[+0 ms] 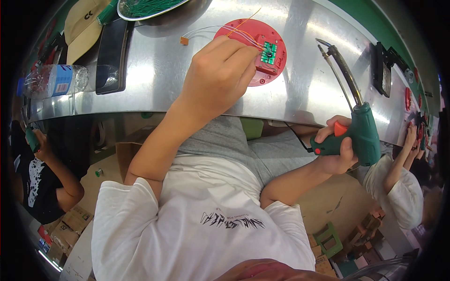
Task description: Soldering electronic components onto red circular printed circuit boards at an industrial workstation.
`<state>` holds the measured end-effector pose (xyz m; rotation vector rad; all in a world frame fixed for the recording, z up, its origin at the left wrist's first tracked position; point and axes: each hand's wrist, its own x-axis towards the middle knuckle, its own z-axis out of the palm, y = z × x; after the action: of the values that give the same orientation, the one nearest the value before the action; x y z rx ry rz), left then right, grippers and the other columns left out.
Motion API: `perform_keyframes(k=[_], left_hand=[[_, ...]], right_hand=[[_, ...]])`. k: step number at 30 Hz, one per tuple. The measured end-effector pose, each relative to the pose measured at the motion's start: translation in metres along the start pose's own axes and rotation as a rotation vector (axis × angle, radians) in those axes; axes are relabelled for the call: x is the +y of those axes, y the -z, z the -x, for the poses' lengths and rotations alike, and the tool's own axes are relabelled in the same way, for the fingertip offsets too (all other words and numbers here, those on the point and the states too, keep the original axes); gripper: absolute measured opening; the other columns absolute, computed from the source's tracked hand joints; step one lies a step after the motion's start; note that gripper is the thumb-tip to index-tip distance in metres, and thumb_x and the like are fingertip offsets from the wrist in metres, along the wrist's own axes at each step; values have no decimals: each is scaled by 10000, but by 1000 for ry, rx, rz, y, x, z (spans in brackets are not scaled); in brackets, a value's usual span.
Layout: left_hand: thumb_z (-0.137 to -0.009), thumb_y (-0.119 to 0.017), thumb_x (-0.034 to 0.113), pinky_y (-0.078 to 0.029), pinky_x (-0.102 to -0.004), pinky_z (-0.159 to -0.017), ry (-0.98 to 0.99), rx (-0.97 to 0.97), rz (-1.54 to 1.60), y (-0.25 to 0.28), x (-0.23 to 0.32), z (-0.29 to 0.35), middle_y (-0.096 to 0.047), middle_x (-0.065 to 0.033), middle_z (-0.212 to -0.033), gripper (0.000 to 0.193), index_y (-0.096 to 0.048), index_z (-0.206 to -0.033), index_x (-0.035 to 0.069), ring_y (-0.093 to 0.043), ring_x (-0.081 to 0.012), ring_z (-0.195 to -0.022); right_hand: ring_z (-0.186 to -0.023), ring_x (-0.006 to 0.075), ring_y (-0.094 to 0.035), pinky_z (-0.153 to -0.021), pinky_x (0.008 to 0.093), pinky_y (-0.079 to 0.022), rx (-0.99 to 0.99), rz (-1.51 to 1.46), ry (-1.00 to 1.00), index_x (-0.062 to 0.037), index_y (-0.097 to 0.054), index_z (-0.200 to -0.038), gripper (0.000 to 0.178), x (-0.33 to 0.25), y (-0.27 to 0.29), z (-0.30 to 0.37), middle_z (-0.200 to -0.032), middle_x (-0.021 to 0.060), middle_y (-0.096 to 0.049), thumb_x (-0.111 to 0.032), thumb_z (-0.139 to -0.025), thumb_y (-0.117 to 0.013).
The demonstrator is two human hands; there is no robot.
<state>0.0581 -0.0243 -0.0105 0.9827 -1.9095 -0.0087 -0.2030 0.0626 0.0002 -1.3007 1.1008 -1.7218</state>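
My left hand point(218, 75) reaches over the bench with its fingers drawn together at the edge of a small green circuit board point(269, 52). What the fingertips pinch is hidden. The board sits on a round red plastic base point(276, 35). Thin white and orange wires point(241, 32) run from the board, the white ones toward a small orange connector point(184, 41). In my right hand point(340, 147) is a green soldering gun point(367, 136) with a red trigger. Its long metal tip points up and left, clear of the board.
On the metal bench point(159, 89) are a black phone-like slab point(112, 58), a plastic bottle point(56, 80), a beige cap point(83, 28), a metal bowl of green wires point(152, 8) and a dark block point(380, 70). Other people work at left and right point(398, 187).
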Motion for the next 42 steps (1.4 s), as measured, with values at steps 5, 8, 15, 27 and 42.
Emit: perform_keyframes(k=[5, 8, 15, 27, 42], left_hand=[[-726, -696, -17, -526, -352, -675, 23, -46, -8, -1, 0, 0, -650, -93, -880, 155, -680, -874, 26, -618, -267, -791], [-722, -712, 27, -498, -397, -778, 53, -2, -111, 5, 2, -5, -638, -117, -1017, 234, -682, -954, 47, -601, -302, -941], [-725, -727, 232, -406, -497, -910, -41, -401, 5, 26, -2, -25, -628, -131, -1113, 462, -629, -1155, 98, -565, -333, -1078], [-785, -685, 157, -349, -565, -994, -345, 55, -555, 7, -31, -81, -557, -166, -1268, 414, -587, -1181, 85, -474, -370, -1239], [-835, -582, 246, -401, -489, -944, -146, -460, -395, -7, -3, -29, -588, -270, -1218, 398, -669, -1078, -57, -515, -389, -1158]], right_hand=[[-488, 235, -587, -398, 329, -469, 49, -10, 50, 142, -469, -1220, 511, 7, -1, -6, -904, 279, -618, -250, -909, -571], [-501, 232, -592, -406, 325, -475, 84, 0, 74, 143, -475, -1196, 479, 13, -6, -11, -925, 272, -621, -236, -916, -561], [-528, 140, -481, -529, 276, -387, 250, -208, -242, 20, -577, -1120, 500, 22, 13, -9, -628, 47, -542, -443, -978, -452], [-541, 121, -405, -523, 230, -362, 98, -476, -213, 73, -497, -1150, 421, 29, 55, -18, -855, 101, -551, -320, -1040, -397], [-468, 106, -498, -402, 226, -382, 645, -387, 104, -38, -627, -951, 357, 53, 57, -40, -707, 27, -581, -388, -929, -563]])
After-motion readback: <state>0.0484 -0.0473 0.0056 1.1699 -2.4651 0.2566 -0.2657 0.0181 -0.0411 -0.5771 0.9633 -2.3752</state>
